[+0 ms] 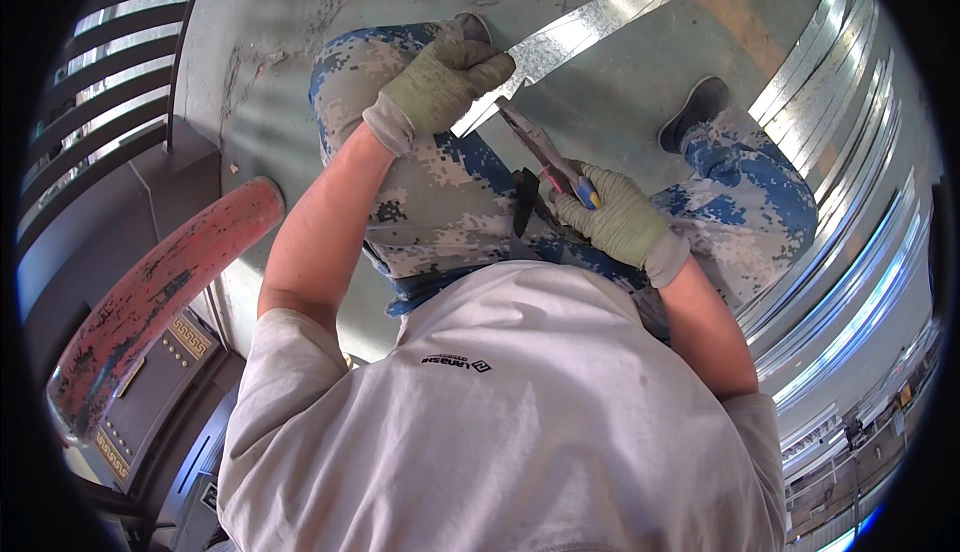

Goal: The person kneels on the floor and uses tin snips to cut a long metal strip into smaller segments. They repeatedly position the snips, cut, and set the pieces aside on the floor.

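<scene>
Railing (125, 47) of flat dark slats, upper left. Below it, thick curved tube (170, 292), red paint chipped to dark patches. Left hand (440, 82) in greenish knit glove, ribbed cuff; fingers closed firmly, pinching the near end of a galvanized strip (575, 37) above the knee. Strip: thin, flat, shiny mottled sheet metal, arching to upper right; notched edge and narrow pointed tongue at the held end. Trousers (430, 187): pixel-camouflage cloth. Tin snips (535, 139), scuffed grey metal, red, blue and yellow grips; tips just beside the notch, contact cannot be told. Right hand (610, 214), matching glove, fingers curled around the grips. Far right, long bright metal strips (830, 92), overlapping lengthwise, reflective, on the greenish, worn floor (600, 102).
</scene>
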The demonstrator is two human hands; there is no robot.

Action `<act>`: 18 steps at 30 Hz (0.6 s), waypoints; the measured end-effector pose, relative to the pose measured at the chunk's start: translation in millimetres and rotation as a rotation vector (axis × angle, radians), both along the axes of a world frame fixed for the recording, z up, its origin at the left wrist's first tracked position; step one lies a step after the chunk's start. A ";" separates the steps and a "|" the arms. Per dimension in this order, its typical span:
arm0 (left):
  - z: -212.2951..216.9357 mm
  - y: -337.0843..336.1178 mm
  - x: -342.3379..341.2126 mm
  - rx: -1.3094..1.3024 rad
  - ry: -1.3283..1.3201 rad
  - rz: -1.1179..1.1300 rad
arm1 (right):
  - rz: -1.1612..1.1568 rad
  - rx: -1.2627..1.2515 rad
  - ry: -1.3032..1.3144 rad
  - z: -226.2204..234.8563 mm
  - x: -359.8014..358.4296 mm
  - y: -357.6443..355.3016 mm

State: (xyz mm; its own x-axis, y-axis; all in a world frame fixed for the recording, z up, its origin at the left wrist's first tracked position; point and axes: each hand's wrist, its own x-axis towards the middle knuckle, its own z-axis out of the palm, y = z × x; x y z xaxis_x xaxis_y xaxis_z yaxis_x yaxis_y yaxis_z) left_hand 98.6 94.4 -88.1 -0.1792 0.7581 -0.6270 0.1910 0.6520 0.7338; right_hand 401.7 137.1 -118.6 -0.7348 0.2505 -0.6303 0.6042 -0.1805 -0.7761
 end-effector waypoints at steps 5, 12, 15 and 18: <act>5.4 2.0 2.7 -0.027 0.033 -0.009 | -0.007 0.065 0.017 9.5 -2.3 1.5; -7.4 -2.2 0.0 0.006 0.054 -0.009 | 0.048 0.084 0.004 10.9 -3.3 3.2; -6.5 -1.5 -1.0 0.011 0.054 -0.024 | 0.023 0.126 0.042 6.6 -1.2 -2.0; -4.1 -0.2 0.3 0.021 0.026 -0.030 | 0.000 0.180 0.046 8.0 -1.7 -5.7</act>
